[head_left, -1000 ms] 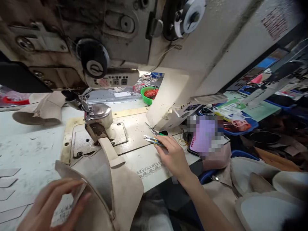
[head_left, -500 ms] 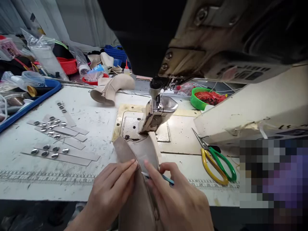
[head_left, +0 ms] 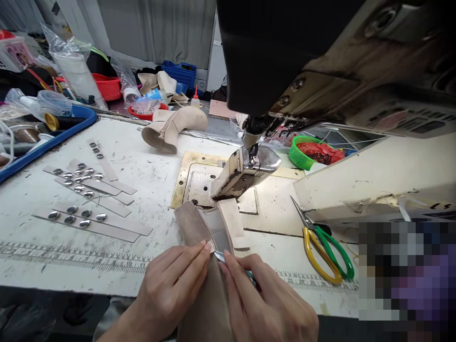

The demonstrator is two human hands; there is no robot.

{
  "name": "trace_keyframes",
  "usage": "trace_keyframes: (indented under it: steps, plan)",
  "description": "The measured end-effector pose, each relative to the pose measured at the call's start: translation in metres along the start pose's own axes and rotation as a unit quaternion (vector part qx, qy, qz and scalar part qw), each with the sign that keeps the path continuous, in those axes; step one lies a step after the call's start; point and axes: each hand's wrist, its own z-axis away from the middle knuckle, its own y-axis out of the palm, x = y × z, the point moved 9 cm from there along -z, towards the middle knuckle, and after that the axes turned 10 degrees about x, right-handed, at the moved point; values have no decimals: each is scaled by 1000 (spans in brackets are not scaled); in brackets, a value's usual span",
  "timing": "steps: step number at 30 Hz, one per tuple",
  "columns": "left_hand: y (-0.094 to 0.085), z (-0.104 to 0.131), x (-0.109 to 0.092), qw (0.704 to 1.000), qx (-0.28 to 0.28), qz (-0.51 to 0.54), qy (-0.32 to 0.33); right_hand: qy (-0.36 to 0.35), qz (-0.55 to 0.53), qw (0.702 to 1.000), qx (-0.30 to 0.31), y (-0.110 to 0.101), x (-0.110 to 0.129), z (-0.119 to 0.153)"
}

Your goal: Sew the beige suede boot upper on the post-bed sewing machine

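The left hand (head_left: 171, 289) pinched the beige suede boot upper (head_left: 203, 228) taut below the sewing machine's metal presser foot (head_left: 245, 171) — steadying it, I judged — while the right hand's (head_left: 270, 304) fingers pinched small blue-handled snips (head_left: 223, 257) at the seam.

The soft suede boot piece (head_left: 199, 237) near the hands is beige, with a paler, greyish lining inside. The finished ankle boot (head_left: 174, 128) lying further back has the same beige colour. The scissors with plastic loop handles (head_left: 326, 251) have one yellow handle and one green handle, and grey metal blades. The round plastic bowl (head_left: 302, 154) is bright green and holds something red. The long flat tray (head_left: 53, 137) at the left has a blue rim. The small plastic basket (head_left: 107, 88) is red, the crate (head_left: 180, 73) behind is blue. The flat strips (head_left: 92, 228) on the white, dirty worktable (head_left: 142, 166) are light grey with shiny silver studs. The metal plate (head_left: 185, 173) under the sewing foot is brass-yellow.
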Motion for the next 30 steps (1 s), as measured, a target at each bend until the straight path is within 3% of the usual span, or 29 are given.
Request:
trace_keyframes:
  steps: [8, 13, 15, 20, 26, 30]
  plan:
    - [-3, 3, -2, 1000, -2, 15, 8, 22, 23, 999, -27, 5, 1, -2]
    - [-1, 1, 22, 989, -30, 86, -118, 37, -29, 998, -38, 8, -6, 2]
    - [0, 0, 24, 986, -27, 92, -133, 33, -24, 998, -46, 5, -5, 3]
    - [-2, -2, 20, 989, -32, 77, -123, 14, 5, 999, -35, 2, 1, -2]
    - [2, 0, 10, 997, -24, 36, -66, 25, 34, 999, -14, 9, 2, -7]
    - [0, 0, 20, 991, -33, 71, -110, 27, 19, 999, -19, 13, 0, -10]
